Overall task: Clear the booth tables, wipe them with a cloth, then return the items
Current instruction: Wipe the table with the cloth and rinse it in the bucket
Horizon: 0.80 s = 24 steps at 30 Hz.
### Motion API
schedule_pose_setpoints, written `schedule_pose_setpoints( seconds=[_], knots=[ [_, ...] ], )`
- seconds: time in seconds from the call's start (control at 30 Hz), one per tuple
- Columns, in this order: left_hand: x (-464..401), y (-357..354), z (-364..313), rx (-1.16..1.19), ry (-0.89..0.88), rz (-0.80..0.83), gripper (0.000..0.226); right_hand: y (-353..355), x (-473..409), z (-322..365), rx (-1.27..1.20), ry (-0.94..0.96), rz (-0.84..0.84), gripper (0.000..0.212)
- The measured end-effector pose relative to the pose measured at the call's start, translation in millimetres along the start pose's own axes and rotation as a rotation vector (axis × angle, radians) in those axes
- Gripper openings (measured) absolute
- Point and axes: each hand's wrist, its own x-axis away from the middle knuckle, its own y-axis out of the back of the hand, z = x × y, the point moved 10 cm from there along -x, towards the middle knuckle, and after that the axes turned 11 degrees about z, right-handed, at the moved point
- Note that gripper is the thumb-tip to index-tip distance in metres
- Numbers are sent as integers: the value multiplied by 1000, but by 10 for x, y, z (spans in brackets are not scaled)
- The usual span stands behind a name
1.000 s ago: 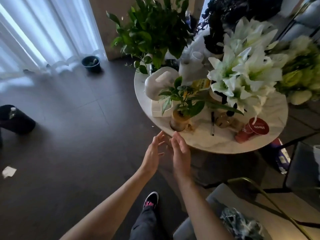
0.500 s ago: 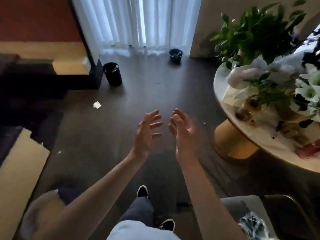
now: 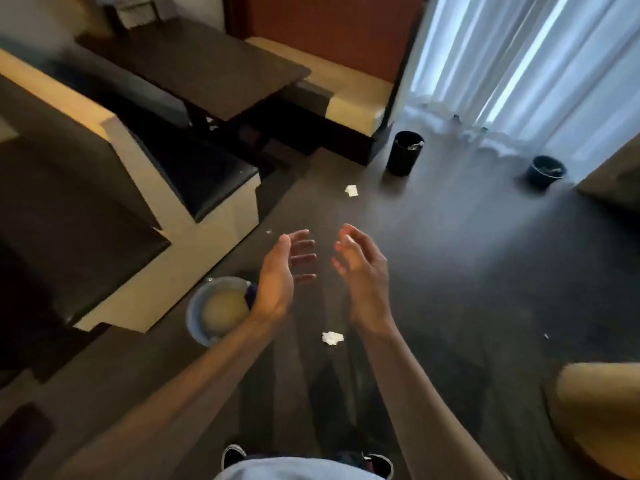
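**Hands empty above the floor, booth tables off to our left**

While both our arms reach forward over the dark floor (image 3: 467, 271), neither hand holds anything. Our left hand (image 3: 280, 275) has its palm turned inward and its fingers loosely spread; our right hand (image 3: 363, 275) faces it, fingers relaxed and slightly bent, with a gap between the two.

We see the nearer booth table (image 3: 62, 216) well to the left of our left hand, its dark top cut off by the frame edge. The farther booth table (image 3: 194, 64) sits beyond it, toward the top of the view, between cream bench seats (image 3: 349, 88) with dark cushions. Both tabletops lie well apart from our hands.

Just beside our left wrist, on the floor against the bench base, stands a grey-blue bucket (image 3: 201, 313) holding cloudy liquid; something dark blue (image 3: 252, 292) rests at its rim, partly hidden by our hand, and we cannot tell what it is.

A crumpled white scrap (image 3: 332, 338) lies on the floor between our forearms, and another white scrap (image 3: 351, 190) lies farther ahead. A black bin (image 3: 403, 157) stands near the bench end, and a smaller dark pot (image 3: 545, 173) sits by the white curtains (image 3: 519, 64). Our shoes (image 3: 379, 464) show at the bottom edge.
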Motion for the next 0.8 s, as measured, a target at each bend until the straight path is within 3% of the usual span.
schedule_pose_setpoints(
  seconds=[0.23, 0.33, 0.53, 0.8],
  knots=[
    [367, 1850, -63, -23, 25, -123, 42, -1889, 16, -569, -95, -109, 212, 20],
    [415, 2330, -37, 6, 45, -159, 41, -2356, -37, -799, -106, -140, 246, 25],
    [269, 2938, 194, 90, 113, -239, 42, -2827, -273, -1232, -33, -275, 266, 23],
    [-489, 3227, 700, 185, 194, -362, 48, -2888, -1183, -1855, 105, -409, 310, 14]
  ],
)
